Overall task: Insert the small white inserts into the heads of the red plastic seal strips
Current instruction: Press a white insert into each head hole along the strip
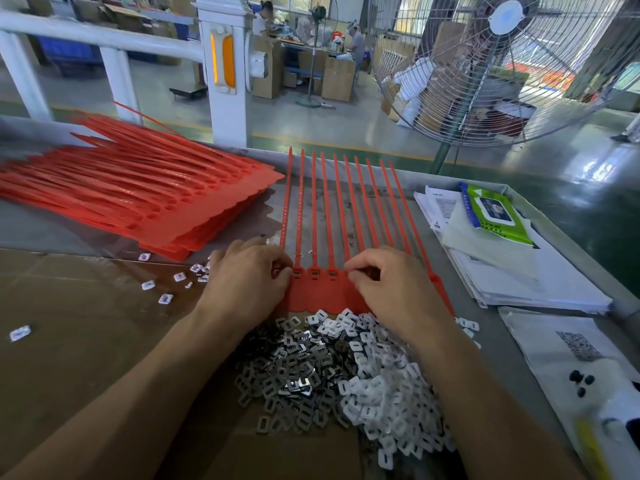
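Directly in front of the person, a joined sheet of red plastic seal strips (322,292) lies flat on the grey worktable (398,202), its flat tags nearest the body and its thin tails fanning away toward the table's far edge. Both hands sit on the row of heads of this sheet. The left hand (242,282) has its fingers curled, thumb and forefinger pinched together at one of the leftmost heads; whether an insert sits between them cannot be made out. The right hand (394,285) is likewise curled, fingertips pressed down on heads further right, and what it holds is hidden. Just nearer than the sheet, touching its tag edge, lies a heap of small white rectangular plastic inserts (374,386) mixed with small grey metal clips (291,368). Left of the sheet rests a tall stack of more red strip sheets (145,199); right of it, a pile of white papers (512,271) under a green wet-wipe pack (491,213).
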`<state>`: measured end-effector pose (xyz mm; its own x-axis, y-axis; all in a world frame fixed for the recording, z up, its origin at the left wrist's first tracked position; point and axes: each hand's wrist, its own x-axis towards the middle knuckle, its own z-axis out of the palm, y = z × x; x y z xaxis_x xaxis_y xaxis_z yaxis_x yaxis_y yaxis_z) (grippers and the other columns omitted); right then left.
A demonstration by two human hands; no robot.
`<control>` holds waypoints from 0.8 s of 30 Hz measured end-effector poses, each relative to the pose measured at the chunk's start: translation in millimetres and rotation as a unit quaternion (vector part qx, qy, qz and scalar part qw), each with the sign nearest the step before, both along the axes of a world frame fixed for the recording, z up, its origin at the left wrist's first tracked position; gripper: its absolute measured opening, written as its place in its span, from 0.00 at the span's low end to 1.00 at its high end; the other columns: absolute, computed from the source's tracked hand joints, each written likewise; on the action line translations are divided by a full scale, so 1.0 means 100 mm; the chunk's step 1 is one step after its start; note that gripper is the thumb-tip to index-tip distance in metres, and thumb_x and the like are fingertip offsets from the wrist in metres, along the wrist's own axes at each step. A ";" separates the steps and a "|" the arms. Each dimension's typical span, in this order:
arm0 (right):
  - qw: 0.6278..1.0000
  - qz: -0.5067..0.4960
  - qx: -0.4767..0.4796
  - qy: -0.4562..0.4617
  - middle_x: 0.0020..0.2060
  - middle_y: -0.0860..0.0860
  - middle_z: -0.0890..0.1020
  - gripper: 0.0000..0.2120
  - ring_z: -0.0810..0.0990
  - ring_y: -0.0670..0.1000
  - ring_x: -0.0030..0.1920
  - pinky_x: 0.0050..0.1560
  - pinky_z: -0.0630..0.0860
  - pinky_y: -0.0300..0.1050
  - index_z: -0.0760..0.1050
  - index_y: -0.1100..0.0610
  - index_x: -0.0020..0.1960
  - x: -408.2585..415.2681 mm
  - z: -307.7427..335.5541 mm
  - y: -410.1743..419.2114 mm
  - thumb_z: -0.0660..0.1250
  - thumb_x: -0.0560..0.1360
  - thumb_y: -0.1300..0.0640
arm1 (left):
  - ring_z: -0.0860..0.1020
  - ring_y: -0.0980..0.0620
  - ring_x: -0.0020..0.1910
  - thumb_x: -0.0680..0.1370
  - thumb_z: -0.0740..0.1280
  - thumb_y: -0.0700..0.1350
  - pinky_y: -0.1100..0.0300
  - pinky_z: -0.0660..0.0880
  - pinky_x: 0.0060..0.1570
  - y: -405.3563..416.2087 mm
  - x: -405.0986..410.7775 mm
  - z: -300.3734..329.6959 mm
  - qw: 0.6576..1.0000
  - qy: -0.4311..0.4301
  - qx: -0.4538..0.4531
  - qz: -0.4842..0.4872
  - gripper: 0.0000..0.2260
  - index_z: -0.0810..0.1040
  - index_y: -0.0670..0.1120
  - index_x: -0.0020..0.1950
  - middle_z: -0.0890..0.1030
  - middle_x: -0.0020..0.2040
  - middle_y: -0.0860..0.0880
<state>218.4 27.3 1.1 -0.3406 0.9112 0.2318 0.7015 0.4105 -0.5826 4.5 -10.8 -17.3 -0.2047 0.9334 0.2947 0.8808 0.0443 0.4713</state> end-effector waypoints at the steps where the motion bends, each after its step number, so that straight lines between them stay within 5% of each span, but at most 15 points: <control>1: 1.000 0.029 -0.003 -0.006 0.51 0.38 0.82 0.06 0.78 0.34 0.49 0.48 0.70 0.23 0.85 0.47 0.54 -0.02 0.02 -0.03 0.71 0.80 0.54 | 0.72 0.51 0.60 0.79 0.67 0.53 0.46 0.62 0.66 0.00 0.00 0.00 1.000 0.001 0.001 0.000 0.07 0.83 0.58 0.55 0.78 0.54 0.57; 9: 0.974 0.199 -0.014 -0.104 0.50 0.42 0.79 0.07 0.78 0.43 0.54 0.60 0.76 0.49 0.84 0.44 0.56 -0.32 0.04 -0.24 0.73 0.78 0.47 | 0.72 0.50 0.60 0.79 0.67 0.53 0.48 0.62 0.64 0.01 0.01 0.00 1.000 0.012 0.000 0.004 0.08 0.83 0.58 0.55 0.77 0.53 0.56; 24: 0.973 0.220 -0.007 -0.064 0.47 0.40 0.80 0.04 0.78 0.42 0.50 0.55 0.77 0.46 0.82 0.47 0.48 -0.39 0.01 -0.29 0.74 0.75 0.55 | 0.72 0.48 0.60 0.78 0.67 0.52 0.49 0.62 0.60 0.02 0.00 -0.02 1.000 0.008 0.000 0.008 0.07 0.83 0.57 0.53 0.78 0.52 0.55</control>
<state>179.3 -1.9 2.5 -0.7233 0.6737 0.1515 0.5268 0.6803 -0.5096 4.9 -8.5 -19.3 -0.2148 0.9302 0.2977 0.8877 0.0589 0.4566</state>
